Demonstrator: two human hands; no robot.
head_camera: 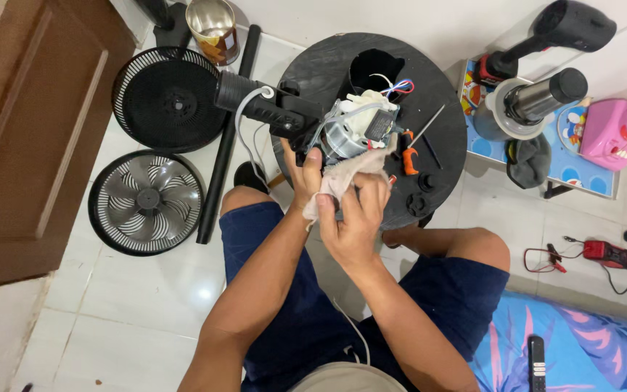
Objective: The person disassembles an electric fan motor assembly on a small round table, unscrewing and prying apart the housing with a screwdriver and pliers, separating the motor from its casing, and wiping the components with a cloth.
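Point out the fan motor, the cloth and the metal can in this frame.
fan motor (342,138): head view, on its silver metal body.
cloth (342,178): head view, on the bunched fabric between both hands.
metal can (215,29): head view, on its inner wall near the rim.

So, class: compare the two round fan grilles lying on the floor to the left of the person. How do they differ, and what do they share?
The upper grille is black throughout with fine radial ribs and a small dark hub. The lower grille shows pale grey fan blades inside it, so it looks lighter. The upper one is partly covered at its right edge by the black fan neck; the lower one lies beside the long black pole. Both are round, black-rimmed, similar in size and flat on the tiled floor.
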